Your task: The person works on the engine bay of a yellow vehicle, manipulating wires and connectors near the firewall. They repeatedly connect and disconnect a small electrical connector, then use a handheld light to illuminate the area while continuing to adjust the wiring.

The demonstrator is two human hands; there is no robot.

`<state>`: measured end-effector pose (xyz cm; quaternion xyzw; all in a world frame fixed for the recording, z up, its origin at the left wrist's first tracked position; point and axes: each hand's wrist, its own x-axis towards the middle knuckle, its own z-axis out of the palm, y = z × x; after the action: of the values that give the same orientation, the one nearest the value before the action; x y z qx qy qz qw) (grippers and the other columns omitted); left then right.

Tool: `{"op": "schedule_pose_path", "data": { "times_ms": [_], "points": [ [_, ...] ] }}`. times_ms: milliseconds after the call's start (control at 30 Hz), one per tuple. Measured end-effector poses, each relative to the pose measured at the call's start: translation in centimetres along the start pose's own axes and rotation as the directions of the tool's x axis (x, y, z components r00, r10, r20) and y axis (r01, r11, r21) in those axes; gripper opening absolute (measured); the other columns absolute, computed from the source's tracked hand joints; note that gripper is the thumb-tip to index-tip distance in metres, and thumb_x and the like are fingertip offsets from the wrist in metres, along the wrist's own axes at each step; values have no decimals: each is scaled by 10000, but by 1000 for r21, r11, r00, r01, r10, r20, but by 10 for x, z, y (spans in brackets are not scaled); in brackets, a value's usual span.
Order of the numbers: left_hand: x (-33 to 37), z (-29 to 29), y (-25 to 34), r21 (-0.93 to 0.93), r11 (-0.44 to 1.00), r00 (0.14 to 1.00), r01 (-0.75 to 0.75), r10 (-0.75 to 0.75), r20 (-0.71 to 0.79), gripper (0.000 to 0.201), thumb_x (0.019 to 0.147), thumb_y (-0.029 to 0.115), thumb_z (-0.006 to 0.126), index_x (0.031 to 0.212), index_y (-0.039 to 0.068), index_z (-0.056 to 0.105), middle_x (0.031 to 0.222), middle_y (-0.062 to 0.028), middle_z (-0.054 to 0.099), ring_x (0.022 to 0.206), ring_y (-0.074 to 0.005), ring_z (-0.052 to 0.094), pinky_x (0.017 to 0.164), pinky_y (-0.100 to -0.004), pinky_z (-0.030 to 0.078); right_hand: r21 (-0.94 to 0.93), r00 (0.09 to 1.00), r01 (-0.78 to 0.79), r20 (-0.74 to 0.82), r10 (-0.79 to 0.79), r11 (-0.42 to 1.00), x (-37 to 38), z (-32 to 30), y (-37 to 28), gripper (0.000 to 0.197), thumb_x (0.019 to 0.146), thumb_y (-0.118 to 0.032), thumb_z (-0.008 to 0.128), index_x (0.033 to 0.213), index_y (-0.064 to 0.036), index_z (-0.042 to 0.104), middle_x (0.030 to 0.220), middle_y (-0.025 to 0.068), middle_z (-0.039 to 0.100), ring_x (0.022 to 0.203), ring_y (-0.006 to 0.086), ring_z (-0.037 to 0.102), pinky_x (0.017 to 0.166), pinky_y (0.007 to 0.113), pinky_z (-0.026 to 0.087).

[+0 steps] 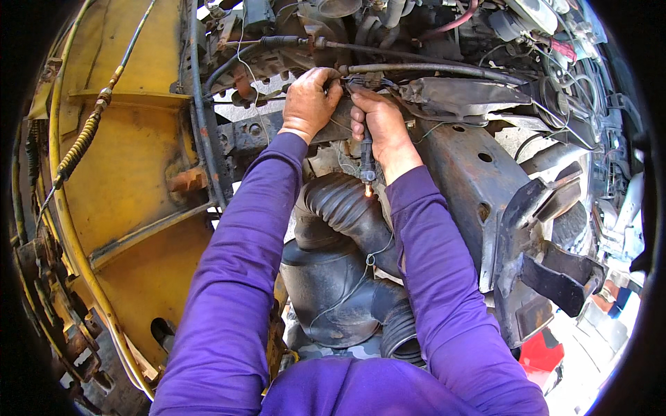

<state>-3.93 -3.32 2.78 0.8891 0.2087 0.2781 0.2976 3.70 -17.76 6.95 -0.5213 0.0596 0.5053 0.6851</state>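
Note:
My left hand (312,102) is closed, its thumb and fingers pinched at the near end of a grey-black sheathed cable (444,68); what lies between the fingertips is hidden. Close beside it, my right hand (381,123) curls its fingers around a dark rod-like piece (368,156) that points down toward me. The lower end of that piece is copper-orange and bright. Right below sits a black ribbed rubber hose (340,201), joined to a black round canister (329,291). A thin pale wire (354,288) hangs loosely across the canister.
Yellow metal panels (139,180) with pipes and a spring-wrapped cable (80,145) fill the left. On the right runs a dark steel frame beam (468,163) with holes, near a black bracket (534,270). Engine parts and wiring crowd the far side. Something red (541,357) lies low right.

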Motion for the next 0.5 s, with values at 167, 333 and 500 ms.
{"op": "schedule_pose_path", "data": {
  "times_ms": [167,333,500],
  "points": [
    [2,0,4,-16,1000,1000,-17,17,8,144,871,114,676,995,43,691,975,-166,713,919,-379,684,810,-428,541,-20,1000,5,-1,-5,1000,4,-1,2,307,1006,-138,579,1292,-39,626,675,-5,529,512,107,466,468,278,377],
    [2,0,3,-34,999,1000,-26,26,4,156,878,122,668,1011,43,686,987,-162,709,923,-380,681,810,-433,540,-48,997,52,-63,-55,997,4,6,5,355,995,-116,593,1332,-6,599,681,9,544,502,116,474,453,291,380],
    [1,0,3,0,1000,1000,3,-3,15,155,871,127,671,1004,52,696,971,-149,706,918,-367,681,809,-430,544,-49,998,52,-45,-54,997,3,5,7,351,995,-124,591,1325,-5,600,675,5,535,505,120,476,456,291,380]
  ]
}}
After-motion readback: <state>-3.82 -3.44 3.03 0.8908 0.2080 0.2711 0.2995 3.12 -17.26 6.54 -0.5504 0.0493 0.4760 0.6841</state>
